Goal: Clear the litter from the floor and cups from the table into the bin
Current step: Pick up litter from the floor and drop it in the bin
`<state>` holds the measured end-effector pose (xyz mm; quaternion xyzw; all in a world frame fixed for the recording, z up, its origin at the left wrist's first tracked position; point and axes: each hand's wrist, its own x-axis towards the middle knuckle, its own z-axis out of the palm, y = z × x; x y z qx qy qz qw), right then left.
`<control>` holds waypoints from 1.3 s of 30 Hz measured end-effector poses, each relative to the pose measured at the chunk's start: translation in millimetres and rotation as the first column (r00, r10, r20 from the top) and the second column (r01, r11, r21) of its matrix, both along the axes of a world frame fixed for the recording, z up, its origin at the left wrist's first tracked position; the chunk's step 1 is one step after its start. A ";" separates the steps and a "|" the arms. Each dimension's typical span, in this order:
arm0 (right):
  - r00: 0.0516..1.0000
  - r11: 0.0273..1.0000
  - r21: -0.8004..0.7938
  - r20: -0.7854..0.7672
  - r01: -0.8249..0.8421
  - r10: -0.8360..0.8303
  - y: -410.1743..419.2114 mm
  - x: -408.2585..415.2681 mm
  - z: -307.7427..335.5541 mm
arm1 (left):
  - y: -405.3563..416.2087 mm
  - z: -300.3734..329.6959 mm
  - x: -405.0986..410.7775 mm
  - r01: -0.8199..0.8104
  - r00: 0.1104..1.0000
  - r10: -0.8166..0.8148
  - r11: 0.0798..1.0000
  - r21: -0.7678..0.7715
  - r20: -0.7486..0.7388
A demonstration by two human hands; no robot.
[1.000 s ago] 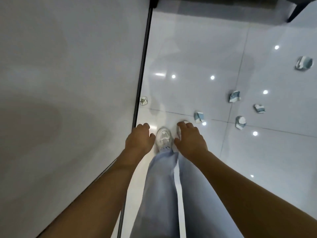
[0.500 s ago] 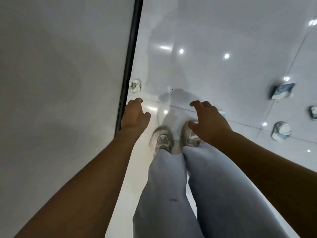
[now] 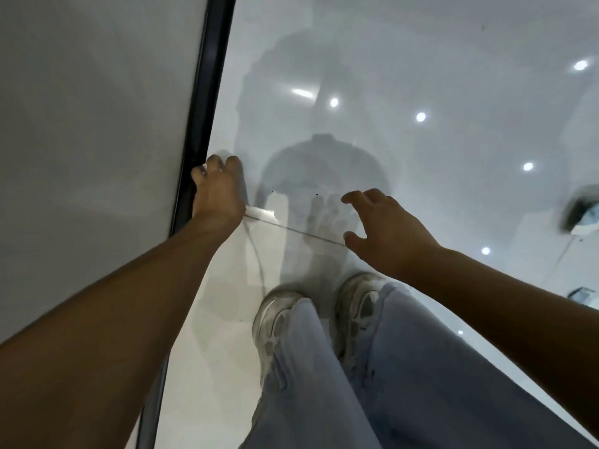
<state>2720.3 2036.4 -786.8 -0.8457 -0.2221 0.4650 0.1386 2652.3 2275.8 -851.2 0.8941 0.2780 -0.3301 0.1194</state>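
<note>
A pale wall panel (image 3: 90,124) fills the left side, finished with a dark baseboard strip (image 3: 207,92) where it meets the glossy tiled floor (image 3: 421,43).

The left hand (image 3: 218,194) is stretched down to the foot of that strip. Its fingers (image 3: 214,163) are curled over a small pale scrap of litter (image 3: 203,170) lodged against the floor's left edge. Only a sliver of the scrap shows between the fingertips, and whether it is already pinched cannot be told. The reach suggests pick-up of this piece is the step in hand.

Two worn sneakers (image 3: 275,315) stand side by side on the tile below, under light trouser legs (image 3: 389,384).

The right hand (image 3: 385,228) hovers above the floor, fingers spread and loosely bent, thumb apart, holding nothing. It probably serves as balance.

Further crumpled litter (image 3: 583,210) lies at the floor's right edge, with another piece (image 3: 583,293) nearer. Neither bin nor table is in view.
</note>
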 end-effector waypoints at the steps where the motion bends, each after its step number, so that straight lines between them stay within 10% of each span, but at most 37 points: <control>1: 1.000 1.000 0.001 -0.009 0.004 -0.003 0.5 -1.5 -1.9 | -0.5 -2.5 -0.7 -0.003 1.000 0.003 1.000 0.031 0.015; 23: 0.877 0.858 -0.213 -0.010 0.467 -0.480 -75.9 -73.5 80.6 | -149.7 149.6 -15.5 0.222 0.974 -0.224 0.930 -0.293 0.025; 39: 0.830 0.768 -0.316 0.238 0.557 -0.504 -114.2 -105.5 -63.9 | -190.0 55.2 -38.2 0.323 0.941 -0.339 0.880 -0.348 0.014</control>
